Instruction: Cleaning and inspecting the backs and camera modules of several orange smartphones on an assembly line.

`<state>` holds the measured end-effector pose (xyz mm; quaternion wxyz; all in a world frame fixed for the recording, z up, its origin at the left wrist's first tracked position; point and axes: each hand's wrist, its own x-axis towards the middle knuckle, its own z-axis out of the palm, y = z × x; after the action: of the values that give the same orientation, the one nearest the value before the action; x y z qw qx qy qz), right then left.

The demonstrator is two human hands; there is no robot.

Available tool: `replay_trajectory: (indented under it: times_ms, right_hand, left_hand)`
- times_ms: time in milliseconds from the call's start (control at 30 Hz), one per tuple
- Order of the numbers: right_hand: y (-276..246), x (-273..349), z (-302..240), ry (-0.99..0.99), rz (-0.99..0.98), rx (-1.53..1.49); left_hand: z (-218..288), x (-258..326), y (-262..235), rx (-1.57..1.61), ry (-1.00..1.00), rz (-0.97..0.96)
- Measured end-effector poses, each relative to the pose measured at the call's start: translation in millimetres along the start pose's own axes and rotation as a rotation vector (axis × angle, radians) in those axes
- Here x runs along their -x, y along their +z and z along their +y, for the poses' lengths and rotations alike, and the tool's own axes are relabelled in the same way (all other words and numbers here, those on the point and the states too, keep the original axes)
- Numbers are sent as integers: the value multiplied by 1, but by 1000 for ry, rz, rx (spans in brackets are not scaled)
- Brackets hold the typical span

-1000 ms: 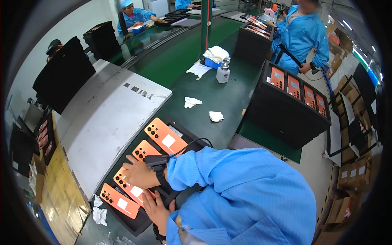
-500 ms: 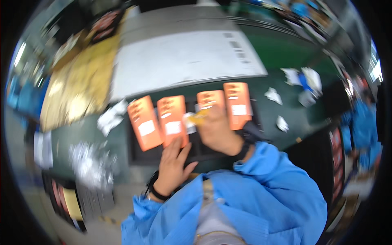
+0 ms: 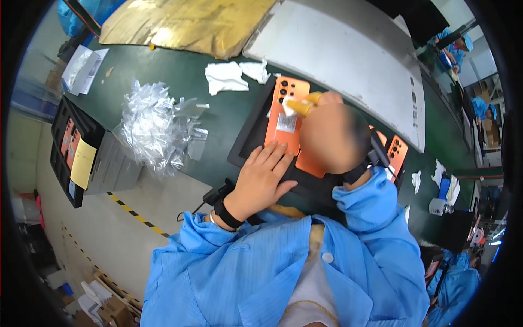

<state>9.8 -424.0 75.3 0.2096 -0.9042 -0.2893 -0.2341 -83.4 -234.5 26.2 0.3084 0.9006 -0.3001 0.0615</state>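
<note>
Several orange smartphones lie back side up in a shallow black tray [image 3: 244, 138]. My left hand [image 3: 260, 179] lies open, fingers stretched flat over the lower end of the leftmost phone [image 3: 277, 134], which has a white label and dark camera lenses. In my right hand [image 3: 332, 133], a small white wipe [image 3: 288, 106] is pinched between fingers with yellow finger covers. The wipe touches this phone's back just below the lenses. That hand is partly blurred and hides much of the second phone [image 3: 310, 164]. Another phone [image 3: 398, 152] shows at the tray's right end.
Clear plastic film [image 3: 158, 128] is heaped left of the tray. Crumpled white wipes [image 3: 226, 78] lie behind it. A white board [image 3: 343, 60] and a yellow sheet [image 3: 185, 24] cover the far side. A bottle [image 3: 437, 206] stands at right. Co-workers in blue are farther right.
The view has swung left. My right hand has moved with the wipe from the middle of the tray to the leftmost phone. My left hand has shifted from the second phone onto the leftmost.
</note>
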Motion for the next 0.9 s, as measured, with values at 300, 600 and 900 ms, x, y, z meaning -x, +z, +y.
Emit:
replay_trajectory:
  times_ms: [300,600,900]
  right_hand:
    - [-120,106,4,601,255,-244]
    - [-165,224,-76,975,382,-72]
    - [-185,274,-100,900,395,154]
  left_hand:
    - [1,49,-29,1529,-29,-832]
    - [24,28,-12,1634,-39,-1525]
    - [49,45,56,948,293,-777]
